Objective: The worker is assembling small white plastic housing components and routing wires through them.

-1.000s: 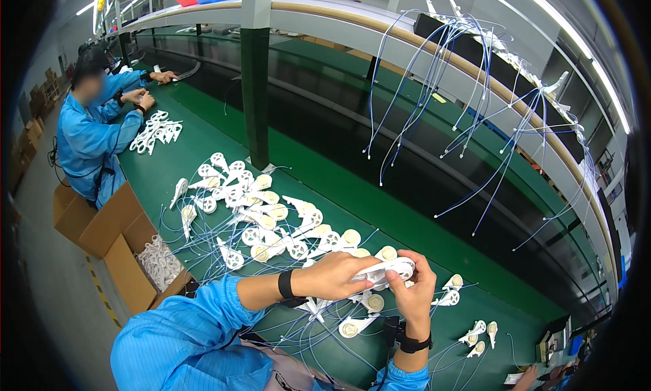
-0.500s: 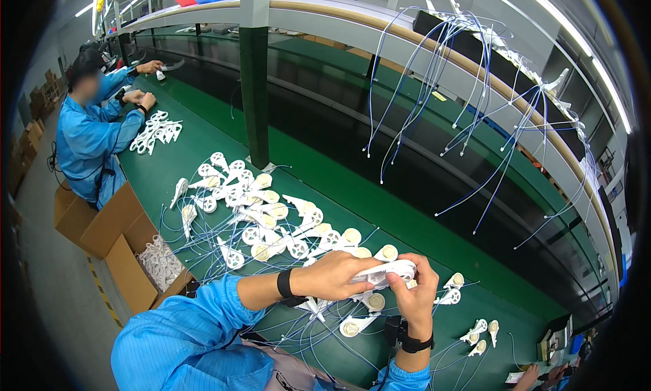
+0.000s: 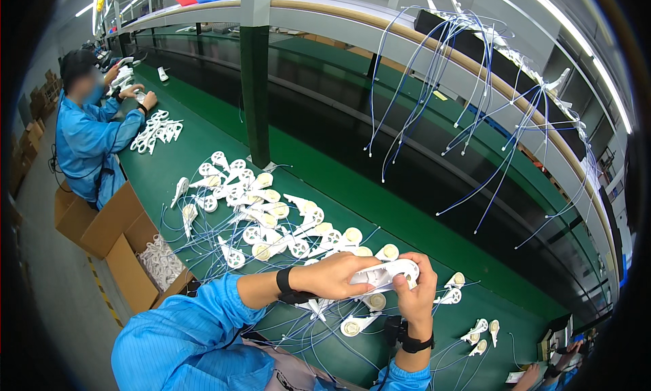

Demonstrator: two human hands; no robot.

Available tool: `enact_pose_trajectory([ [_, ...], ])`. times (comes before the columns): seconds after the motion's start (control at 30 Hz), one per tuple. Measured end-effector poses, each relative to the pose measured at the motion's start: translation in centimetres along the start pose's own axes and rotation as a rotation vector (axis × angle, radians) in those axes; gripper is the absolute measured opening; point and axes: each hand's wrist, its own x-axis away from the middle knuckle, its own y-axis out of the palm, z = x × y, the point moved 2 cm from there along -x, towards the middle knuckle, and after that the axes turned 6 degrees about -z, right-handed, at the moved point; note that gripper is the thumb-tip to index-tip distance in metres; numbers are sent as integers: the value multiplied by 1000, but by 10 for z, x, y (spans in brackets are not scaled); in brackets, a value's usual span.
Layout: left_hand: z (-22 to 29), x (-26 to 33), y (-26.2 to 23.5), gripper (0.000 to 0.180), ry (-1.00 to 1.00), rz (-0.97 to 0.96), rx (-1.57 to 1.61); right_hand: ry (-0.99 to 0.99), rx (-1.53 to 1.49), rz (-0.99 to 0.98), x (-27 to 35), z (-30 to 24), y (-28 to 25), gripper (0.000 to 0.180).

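Observation:
Both hands hold one white plastic housing (image 3: pixel 380 276), long at one end and round at the other, above the green bench. My left hand (image 3: pixel 329 276) grips the narrow end, its fingers stretched along the far side. My right hand (image 3: pixel 417 290) pinches the round end, with the thumb on the inner face and the fingers around the rim. The hollow inside of the housing faces up toward me. Beneath and beside my hands lie similar white parts with cream-coloured discs (image 3: pixel 350 328) and blue-white wires (image 3: pixel 305 337).
A large heap of white wired parts (image 3: pixel 261 218) covers the bench to the left. Several more (image 3: pixel 478 331) lie at right. A green post (image 3: pixel 255 99) stands behind the heap. Wires (image 3: pixel 427 86) hang from the overhead shelf. A carton (image 3: pixel 125 269) and a co-worker (image 3: pixel 98 126) are at left.
The housing has turned in my hands, so more of its hollow inner face shows. At far left the co-worker's hand has pulled back from a white piece on the bench.

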Motion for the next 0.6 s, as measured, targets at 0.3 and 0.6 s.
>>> enact_pose_trajectory([
  [0.3, -4, 0, -4, 32, -21, 32, -166, 123, -83, -78, 2, 1, 8, 24],
  [0.6, -4, -1, 4, 32, -8, 140, -173, 72, -6, -100, 2, 0, 16, 24],
])
